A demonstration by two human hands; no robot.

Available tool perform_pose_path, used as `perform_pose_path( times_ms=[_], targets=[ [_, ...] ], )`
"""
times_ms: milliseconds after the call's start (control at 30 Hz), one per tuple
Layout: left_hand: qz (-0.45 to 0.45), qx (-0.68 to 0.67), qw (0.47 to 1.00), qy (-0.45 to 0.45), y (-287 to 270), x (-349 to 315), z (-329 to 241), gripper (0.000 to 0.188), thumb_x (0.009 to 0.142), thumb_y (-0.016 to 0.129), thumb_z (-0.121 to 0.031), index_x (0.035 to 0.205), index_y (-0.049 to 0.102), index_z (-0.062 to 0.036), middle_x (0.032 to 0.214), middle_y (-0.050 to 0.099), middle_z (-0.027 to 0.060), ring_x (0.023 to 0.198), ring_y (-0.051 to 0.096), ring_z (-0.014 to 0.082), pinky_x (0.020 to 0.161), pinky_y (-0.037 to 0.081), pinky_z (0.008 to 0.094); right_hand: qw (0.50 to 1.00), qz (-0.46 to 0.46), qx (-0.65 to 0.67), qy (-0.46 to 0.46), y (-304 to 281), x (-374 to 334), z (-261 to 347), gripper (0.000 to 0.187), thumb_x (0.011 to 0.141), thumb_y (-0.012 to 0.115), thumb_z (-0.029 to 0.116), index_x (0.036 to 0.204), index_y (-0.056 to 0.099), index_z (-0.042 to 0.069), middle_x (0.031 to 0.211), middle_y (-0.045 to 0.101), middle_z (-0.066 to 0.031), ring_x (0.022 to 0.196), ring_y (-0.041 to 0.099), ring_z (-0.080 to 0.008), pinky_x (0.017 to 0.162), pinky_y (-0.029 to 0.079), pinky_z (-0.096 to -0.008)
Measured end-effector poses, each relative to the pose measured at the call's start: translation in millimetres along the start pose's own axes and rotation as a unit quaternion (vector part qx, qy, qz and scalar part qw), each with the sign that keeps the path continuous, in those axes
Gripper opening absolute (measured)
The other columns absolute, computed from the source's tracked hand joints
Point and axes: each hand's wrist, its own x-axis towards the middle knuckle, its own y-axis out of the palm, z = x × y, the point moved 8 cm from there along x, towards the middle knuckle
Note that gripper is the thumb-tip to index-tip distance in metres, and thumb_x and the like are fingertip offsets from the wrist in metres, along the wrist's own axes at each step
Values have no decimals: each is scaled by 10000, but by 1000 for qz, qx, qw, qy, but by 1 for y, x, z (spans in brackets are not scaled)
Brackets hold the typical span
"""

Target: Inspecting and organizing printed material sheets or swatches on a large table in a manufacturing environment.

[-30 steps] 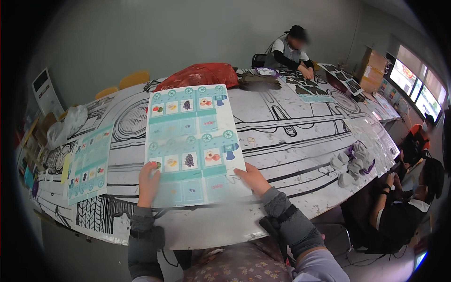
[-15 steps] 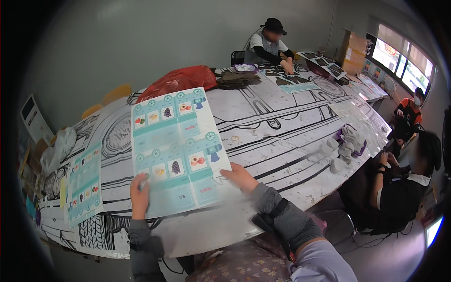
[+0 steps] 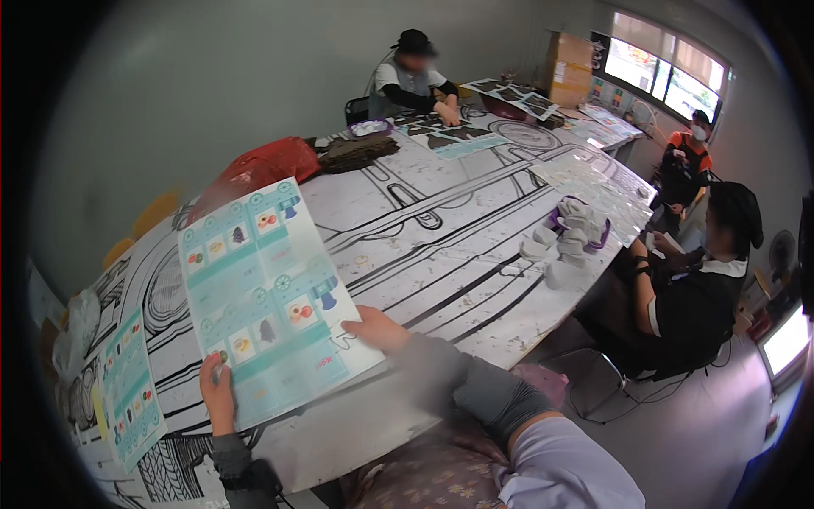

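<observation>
Between my hands is a large printed sheet [image 3: 273, 349] with pale teal train carriages and small fruit pictures. My left hand [image 3: 219, 392] grips its lower left edge, thumb on the front beside a fruit picture. On the right edge, my right hand [image 3: 377, 329] is closed on the sheet, thumb on top and the other fingers mostly hidden. The sheet tilts up above the table [image 3: 458, 293], which is covered with black line drawings on white. A similar teal sheet [image 3: 131, 390] lies on the table to the left of my left hand.
A red plastic bag [image 3: 263, 165] and a stack of dark sheets [image 3: 360, 155] lie on the far side. White pieces fill and surround a purple basket [image 3: 600, 231] on the right. One person [image 3: 411, 81] works across the table; another [image 3: 699, 280] sits at the right.
My view has turned to the right, so the table and people sit further left in it. Both hands still hold the sheet, which leans a little more to the left.
</observation>
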Motion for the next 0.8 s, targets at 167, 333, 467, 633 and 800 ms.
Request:
perform_pose_path(
  times_ms=[167,333,467,633,800],
  targets=[
    [2,-33,999,-4,1,4,11,284,889,574,-40,1169,596,8,1298,546,166,1301,436,299,1112,284,391,1000,-6,-16,-15,-3,6,-6,413,909,543,143,1257,511,-77,1151,635,-197,1000,629,-258,874,494,-344],
    [8,-18,1000,-11,3,5,12,253,904,570,-48,1150,594,6,1301,536,160,1289,444,289,1107,291,388,1000,-5,2,-6,-4,0,-4,417,905,551,143,1260,513,-73,1150,635,-190,998,628,-248,865,496,-341],
    [15,-23,1000,-4,6,5,7,248,907,562,-40,1150,588,6,1291,539,152,1279,451,287,1104,295,388,1000,11,10,-1,-5,4,-10,439,928,549,161,1320,487,-28,1175,626,-150,1031,612,-213,884,494,-339],
    [9,-18,1000,-15,3,4,13,270,908,549,-18,1176,566,12,1271,547,142,1246,473,262,1092,311,372,999,26,-41,-16,-2,3,-3,460,917,538,184,1316,486,-39,1193,614,-163,1051,599,-219,900,482,-330],
    [7,-40,999,-33,7,3,9,285,907,546,-9,1191,553,15,1265,551,135,1224,487,248,1089,315,366,1000,19,-22,-1,-5,-1,-2,474,910,543,194,1319,485,-39,1210,607,-170,1058,599,-227,908,478,-329]
  ],
)
